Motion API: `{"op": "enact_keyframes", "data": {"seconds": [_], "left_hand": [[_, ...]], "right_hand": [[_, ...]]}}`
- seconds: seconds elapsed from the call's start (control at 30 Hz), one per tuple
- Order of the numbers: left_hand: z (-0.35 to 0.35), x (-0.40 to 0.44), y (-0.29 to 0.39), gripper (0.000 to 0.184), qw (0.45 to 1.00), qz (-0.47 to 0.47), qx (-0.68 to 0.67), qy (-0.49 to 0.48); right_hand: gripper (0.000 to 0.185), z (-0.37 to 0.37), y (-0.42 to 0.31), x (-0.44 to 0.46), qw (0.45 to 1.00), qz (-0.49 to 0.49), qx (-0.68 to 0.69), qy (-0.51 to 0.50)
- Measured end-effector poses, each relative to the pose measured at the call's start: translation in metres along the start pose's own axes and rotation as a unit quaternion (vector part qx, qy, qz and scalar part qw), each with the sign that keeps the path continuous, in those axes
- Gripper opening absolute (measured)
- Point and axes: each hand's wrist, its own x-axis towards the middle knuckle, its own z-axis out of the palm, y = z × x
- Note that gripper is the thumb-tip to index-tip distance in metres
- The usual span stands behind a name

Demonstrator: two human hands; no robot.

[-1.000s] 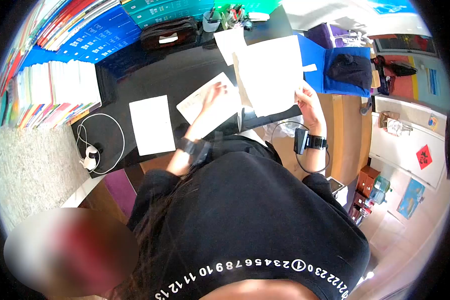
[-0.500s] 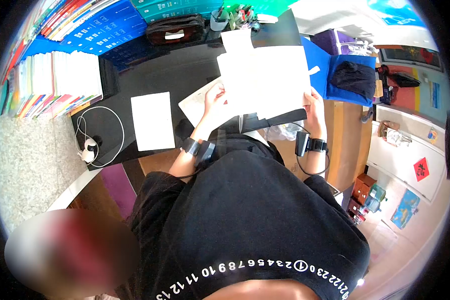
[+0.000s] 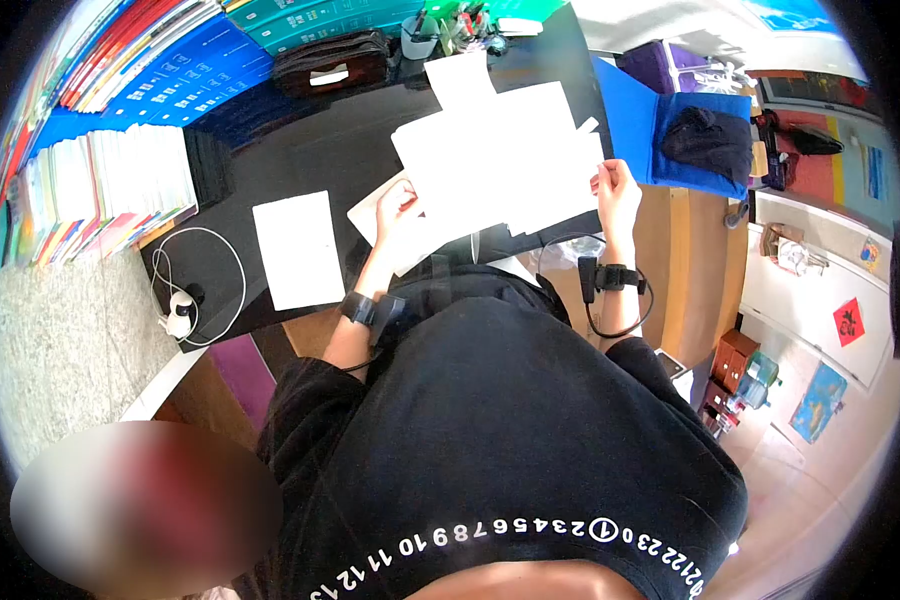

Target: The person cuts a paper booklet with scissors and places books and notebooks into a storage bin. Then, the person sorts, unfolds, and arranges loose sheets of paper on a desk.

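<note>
My left hand [image 3: 398, 205] is closed on the lower left edge of a white sheet [image 3: 450, 165], which overlaps other white papers [image 3: 550, 150]. At the right edge of those papers is my right hand [image 3: 613, 190], fingers bent together; whether it grips a sheet is too overexposed to tell. Beneath the sheet in my left hand, a partly covered paper [image 3: 368, 212] sticks out. A separate white sheet [image 3: 299, 250] lies flat on the black desk [image 3: 320, 150] to the left. Another small white sheet [image 3: 460, 80] is behind the papers.
Upright books [image 3: 110, 185] and blue folders [image 3: 180, 85] line the left and back. A dark pencil case [image 3: 332, 65] and a pen cup [image 3: 419, 38] stand at the back edge. A white cable [image 3: 242, 270] lies at the left; a blue chair [image 3: 630, 125] is at the right.
My left hand moved from the paper on the desk to the sheet's edge, then left with that sheet. The papers, earlier stacked together, now spread apart sideways.
</note>
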Motion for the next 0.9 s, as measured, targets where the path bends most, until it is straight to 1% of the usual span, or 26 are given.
{"op": "enact_keyframes", "data": {"seconds": [0.03,0.1,0.13,0.23,0.27,0.37,0.4,0.47,0.5,0.57,0.6,0.63,0.7,0.73,0.77,0.8,0.9], "left_hand": [[0.000,-0.001,0.004,0.007,1.000,-0.007,-0.014,0.015],[-0.001,0.000,0.008,0.007,1.000,0.004,-0.005,0.011],[-0.001,0.001,0.010,0.007,1.000,0.007,-0.006,0.011],[-0.001,0.010,0.009,0.006,1.000,0.017,-0.001,0.001],[0.000,0.010,0.011,0.006,1.000,0.018,0.003,-0.002],[0.005,0.008,0.020,0.003,1.000,0.023,0.015,0.004],[0.006,0.008,0.024,0.003,0.998,0.034,0.043,0.002],[0.007,0.006,0.035,0.007,0.993,0.057,0.099,-0.004],[0.010,0.004,0.045,0.009,0.995,0.045,0.091,-0.012],[0.020,0.000,0.065,0.013,0.997,0.021,0.071,-0.031],[0.025,-0.001,0.074,0.013,0.996,0.026,0.072,-0.043],[0.029,-0.002,0.083,0.013,0.995,0.032,0.072,-0.055],[0.037,-0.003,0.092,0.012,0.992,0.059,0.093,-0.063],[0.041,-0.002,0.094,0.011,0.988,0.083,0.113,-0.058],[0.046,-0.001,0.096,0.010,0.984,0.106,0.134,-0.052],[0.049,0.000,0.097,0.008,0.983,0.132,0.121,-0.048],[0.064,0.001,0.095,0.012,0.968,0.160,0.189,-0.046]], "right_hand": [[0.015,-0.002,0.002,0.003,0.998,0.026,0.044,-0.023],[0.015,-0.003,0.007,0.009,0.986,0.078,0.134,-0.069],[0.018,-0.003,0.005,0.010,0.985,0.092,0.117,-0.089],[0.022,0.009,-0.002,0.008,0.997,-0.008,-0.003,-0.072],[0.023,0.012,-0.002,0.007,0.997,-0.008,-0.011,-0.080],[0.019,0.023,0.007,0.007,0.998,-0.046,0.047,-0.016],[0.020,0.023,0.006,0.009,0.998,-0.018,0.054,-0.018],[0.019,0.029,0.023,0.011,0.989,0.024,0.140,-0.030],[0.019,0.032,0.033,0.012,0.982,0.052,0.177,-0.041],[0.017,0.036,0.050,0.012,0.982,0.064,0.162,-0.068],[0.017,0.036,0.046,0.012,0.982,0.070,0.155,-0.081],[0.017,0.038,0.041,0.009,0.991,0.030,0.114,-0.062],[0.020,0.041,0.004,0.000,0.998,-0.049,0.033,-0.024],[0.026,0.042,-0.001,-0.001,0.997,-0.040,0.022,-0.060],[0.027,0.041,-0.017,-0.002,0.989,-0.028,0.083,-0.119],[0.027,0.038,-0.042,-0.004,0.974,-0.014,0.142,-0.177],[0.030,0.031,-0.114,-0.020,0.893,0.021,0.298,-0.336]]}}
